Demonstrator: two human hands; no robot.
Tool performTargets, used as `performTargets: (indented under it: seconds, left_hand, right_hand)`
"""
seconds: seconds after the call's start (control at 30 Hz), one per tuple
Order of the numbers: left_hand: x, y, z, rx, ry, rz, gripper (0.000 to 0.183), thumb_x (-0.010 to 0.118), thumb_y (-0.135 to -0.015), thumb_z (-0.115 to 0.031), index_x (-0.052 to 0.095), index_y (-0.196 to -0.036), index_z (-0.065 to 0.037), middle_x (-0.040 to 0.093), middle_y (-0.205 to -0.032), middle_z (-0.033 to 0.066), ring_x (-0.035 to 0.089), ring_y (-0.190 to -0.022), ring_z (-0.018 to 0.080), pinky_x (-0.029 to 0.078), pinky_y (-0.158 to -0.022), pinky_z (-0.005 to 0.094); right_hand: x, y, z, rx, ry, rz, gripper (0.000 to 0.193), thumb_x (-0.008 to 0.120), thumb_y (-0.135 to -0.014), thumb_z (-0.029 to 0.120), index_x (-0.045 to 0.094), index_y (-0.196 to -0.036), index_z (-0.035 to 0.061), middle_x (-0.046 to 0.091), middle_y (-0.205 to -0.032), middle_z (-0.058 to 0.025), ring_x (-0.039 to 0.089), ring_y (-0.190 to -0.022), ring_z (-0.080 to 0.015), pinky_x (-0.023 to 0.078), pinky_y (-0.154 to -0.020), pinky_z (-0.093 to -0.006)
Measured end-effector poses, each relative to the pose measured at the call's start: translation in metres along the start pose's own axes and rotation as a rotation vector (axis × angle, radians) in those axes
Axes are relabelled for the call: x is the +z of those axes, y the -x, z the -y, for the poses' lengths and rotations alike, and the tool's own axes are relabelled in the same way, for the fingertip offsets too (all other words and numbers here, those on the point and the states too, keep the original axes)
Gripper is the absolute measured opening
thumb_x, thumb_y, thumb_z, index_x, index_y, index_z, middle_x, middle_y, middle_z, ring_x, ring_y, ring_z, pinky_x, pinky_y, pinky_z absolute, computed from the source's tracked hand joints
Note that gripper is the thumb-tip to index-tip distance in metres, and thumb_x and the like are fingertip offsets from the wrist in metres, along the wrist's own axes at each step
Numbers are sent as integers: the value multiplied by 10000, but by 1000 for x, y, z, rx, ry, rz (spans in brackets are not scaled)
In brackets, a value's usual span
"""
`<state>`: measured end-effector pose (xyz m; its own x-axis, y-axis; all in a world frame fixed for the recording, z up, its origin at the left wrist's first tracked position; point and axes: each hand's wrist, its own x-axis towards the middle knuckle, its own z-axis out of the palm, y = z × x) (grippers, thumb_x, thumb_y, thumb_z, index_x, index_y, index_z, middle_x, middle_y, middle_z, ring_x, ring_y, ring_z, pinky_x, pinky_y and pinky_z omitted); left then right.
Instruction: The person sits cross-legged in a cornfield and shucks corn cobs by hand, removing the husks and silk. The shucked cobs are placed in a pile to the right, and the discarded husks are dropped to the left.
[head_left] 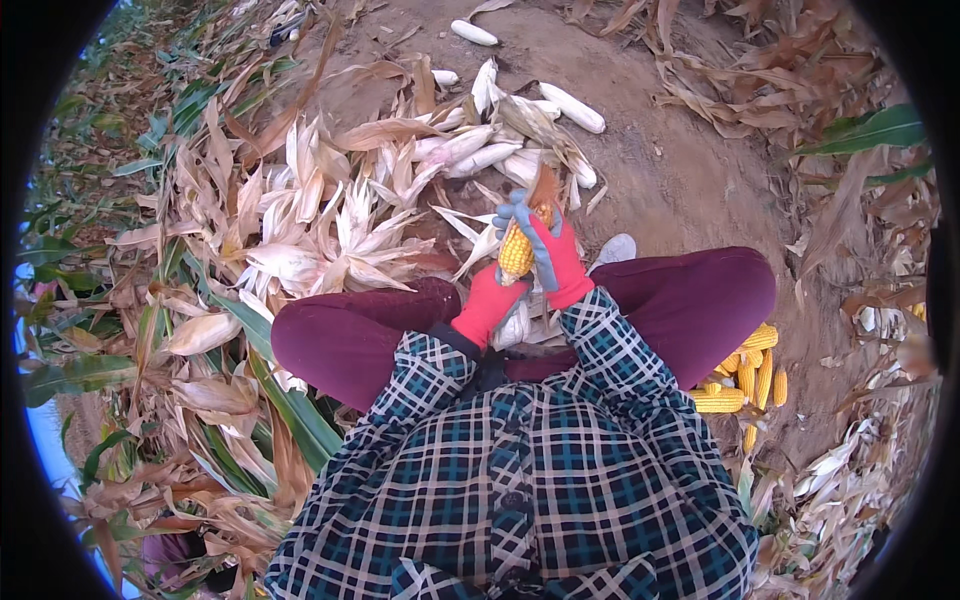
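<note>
A yellow ear of corn [516, 250] is held up between my hands, above my crossed legs. My left hand [488, 303], in a red and grey work glove, closes round its lower end. My right hand [560, 258], gloved alike, wraps the upper part with its grey fingers across it. A tuft of reddish-brown dry husk or silk [544, 187] sticks up past the right fingers. Pale loose husk [513, 327] lies just below my hands, between my legs.
A heap of stripped dry husks [355, 235] spreads ahead and to the left. Several pale ears [573, 107] lie on the bare soil [690, 190] ahead. Husked yellow ears [745, 375] are piled beside my right knee [735, 285]. Dry stalks and leaves border both sides.
</note>
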<state>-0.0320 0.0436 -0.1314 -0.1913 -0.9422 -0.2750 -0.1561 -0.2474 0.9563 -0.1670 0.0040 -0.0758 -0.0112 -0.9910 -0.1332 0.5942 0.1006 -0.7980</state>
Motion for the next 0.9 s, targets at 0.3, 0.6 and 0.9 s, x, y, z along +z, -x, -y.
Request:
performTargets:
  seconds: [0.3,0.6,0.9]
  left_hand:
    - [9,19,-21,195,-1092,199,340,661,-752,-391,692,-895,-83,683,-830,173,658,-811,372,500,-727,495]
    - [-193,-6,-133,673,-589,-796,650,794,-750,-280,549,-1300,-35,654,-1162,171,627,-1078,296,456,-944,352]
    - [-137,60,-192,772,122,-743,532,603,-886,25,431,-1389,1,516,-1356,157,494,-1266,228,399,-1055,324]
  right_hand:
    - [-11,6,22,244,404,181,435,733,-855,287,568,-1172,39,659,-994,-135,677,-834,-197,557,-702,-294]
    - [-39,2,54,270,30,-9,511,714,-873,387,538,-1183,22,666,-904,-119,685,-749,-213,585,-681,-335]
    - [-44,7,12,-94,730,211,1043,801,-741,320,172,-1511,5,379,-1471,-223,437,-1332,-295,392,-1055,-367]
